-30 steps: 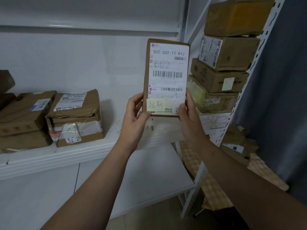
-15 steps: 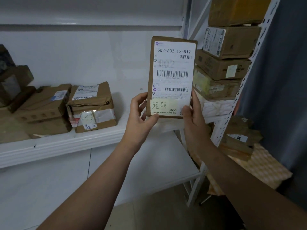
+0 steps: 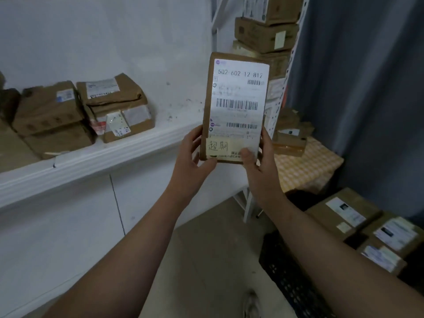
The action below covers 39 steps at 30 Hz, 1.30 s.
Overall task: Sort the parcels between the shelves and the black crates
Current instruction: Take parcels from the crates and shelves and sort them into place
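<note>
Brown cardboard shows round the edges of the parcel (image 3: 236, 106), which both hands hold up in the air in front of the right end of the white shelf (image 3: 91, 157). Both forearms rise from the bottom of the view and draw together at the parcel's lower end. The left hand (image 3: 192, 157) grips the lower left corner, with the thumb on the front and the fingers curled along the left edge. The right hand (image 3: 259, 164) grips the lower right corner, its thumb pressed on the front over a yellow note (image 3: 223, 146) and its fingers wrapped round the right edge.

The parcel's long axis stands nearly upright, leaning slightly. Its white shipping label (image 3: 238, 88) faces the camera, with the printed number at the top.

Other parcels (image 3: 114, 106) lie on the shelf to the left. A black crate (image 3: 286, 278) sits on the floor at lower right, with labelled boxes (image 3: 344, 214) in it.
</note>
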Each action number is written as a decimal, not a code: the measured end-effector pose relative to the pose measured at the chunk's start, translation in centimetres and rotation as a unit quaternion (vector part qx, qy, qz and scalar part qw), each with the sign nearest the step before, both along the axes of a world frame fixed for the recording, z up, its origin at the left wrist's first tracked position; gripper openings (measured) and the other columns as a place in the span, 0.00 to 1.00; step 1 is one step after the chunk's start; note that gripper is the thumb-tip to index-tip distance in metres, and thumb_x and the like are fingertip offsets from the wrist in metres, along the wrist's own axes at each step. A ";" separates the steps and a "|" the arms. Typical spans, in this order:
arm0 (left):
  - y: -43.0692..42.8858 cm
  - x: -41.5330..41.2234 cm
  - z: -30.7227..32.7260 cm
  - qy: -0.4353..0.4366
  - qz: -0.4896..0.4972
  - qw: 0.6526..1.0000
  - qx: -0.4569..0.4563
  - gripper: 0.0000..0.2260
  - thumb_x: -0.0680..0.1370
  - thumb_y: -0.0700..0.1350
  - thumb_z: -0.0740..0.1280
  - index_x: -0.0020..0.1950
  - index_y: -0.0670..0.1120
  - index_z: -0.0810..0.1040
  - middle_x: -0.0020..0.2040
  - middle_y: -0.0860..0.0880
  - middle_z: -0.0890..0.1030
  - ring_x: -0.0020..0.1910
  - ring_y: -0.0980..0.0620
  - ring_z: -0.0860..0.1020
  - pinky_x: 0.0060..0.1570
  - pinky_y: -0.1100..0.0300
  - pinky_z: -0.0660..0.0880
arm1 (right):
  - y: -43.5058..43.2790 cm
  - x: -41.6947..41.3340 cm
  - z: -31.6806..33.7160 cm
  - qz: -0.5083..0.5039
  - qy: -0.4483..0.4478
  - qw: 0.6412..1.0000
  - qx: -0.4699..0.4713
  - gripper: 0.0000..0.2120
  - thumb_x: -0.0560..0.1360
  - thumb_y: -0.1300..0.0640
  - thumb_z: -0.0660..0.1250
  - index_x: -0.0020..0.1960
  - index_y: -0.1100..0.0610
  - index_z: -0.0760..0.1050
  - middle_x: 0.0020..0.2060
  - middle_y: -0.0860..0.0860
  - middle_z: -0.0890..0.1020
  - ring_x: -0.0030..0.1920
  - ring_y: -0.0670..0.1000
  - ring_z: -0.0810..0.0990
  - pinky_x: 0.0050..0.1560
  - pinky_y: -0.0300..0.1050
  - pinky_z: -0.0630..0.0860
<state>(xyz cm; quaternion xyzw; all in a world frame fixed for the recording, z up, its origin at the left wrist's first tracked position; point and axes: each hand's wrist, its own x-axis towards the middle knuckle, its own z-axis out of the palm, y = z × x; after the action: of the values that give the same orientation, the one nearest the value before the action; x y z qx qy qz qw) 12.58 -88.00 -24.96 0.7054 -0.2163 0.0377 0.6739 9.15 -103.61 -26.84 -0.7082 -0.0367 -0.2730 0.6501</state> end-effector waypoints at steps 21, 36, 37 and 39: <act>-18.4 -19.1 -6.8 0.113 -0.187 0.974 0.063 0.16 0.80 0.45 0.64 0.68 0.51 0.71 0.57 0.61 0.77 0.54 0.67 0.77 0.47 0.71 0.75 | -15.2 -26.2 -6.2 -0.254 0.174 0.947 0.086 0.25 0.77 0.50 0.66 0.71 0.49 0.63 0.58 0.41 0.75 0.61 0.44 0.75 0.59 0.44 0.76; -39.8 -39.8 -12.6 0.176 -0.314 0.920 0.154 0.13 0.80 0.47 0.63 0.65 0.52 0.72 0.59 0.53 0.78 0.56 0.56 0.78 0.57 0.51 0.77 | -34.2 -51.7 -10.3 -0.341 0.301 0.885 0.103 0.26 0.77 0.46 0.65 0.71 0.49 0.62 0.63 0.48 0.74 0.60 0.49 0.76 0.61 0.53 0.76; -40.6 -40.3 -12.8 0.174 -0.321 0.916 0.165 0.14 0.80 0.46 0.63 0.67 0.52 0.71 0.60 0.52 0.78 0.57 0.55 0.77 0.57 0.52 0.77 | -35.0 -52.4 -10.7 -0.335 0.308 0.884 0.112 0.27 0.77 0.47 0.66 0.72 0.49 0.62 0.63 0.48 0.74 0.60 0.48 0.76 0.62 0.52 0.75; -42.2 -40.9 -13.4 0.175 -0.338 0.906 0.186 0.17 0.81 0.45 0.62 0.70 0.53 0.67 0.64 0.52 0.75 0.60 0.55 0.76 0.60 0.51 0.75 | -36.6 -53.2 -11.4 -0.320 0.327 0.880 0.128 0.28 0.77 0.48 0.66 0.73 0.49 0.61 0.64 0.48 0.74 0.59 0.48 0.75 0.62 0.50 0.75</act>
<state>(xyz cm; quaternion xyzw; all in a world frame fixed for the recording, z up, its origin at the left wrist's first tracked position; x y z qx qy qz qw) -28.30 -130.20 -38.32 0.6976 -0.3234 -0.3576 0.5300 -44.06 -140.19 -38.27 -0.6412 0.4416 -0.2213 0.5872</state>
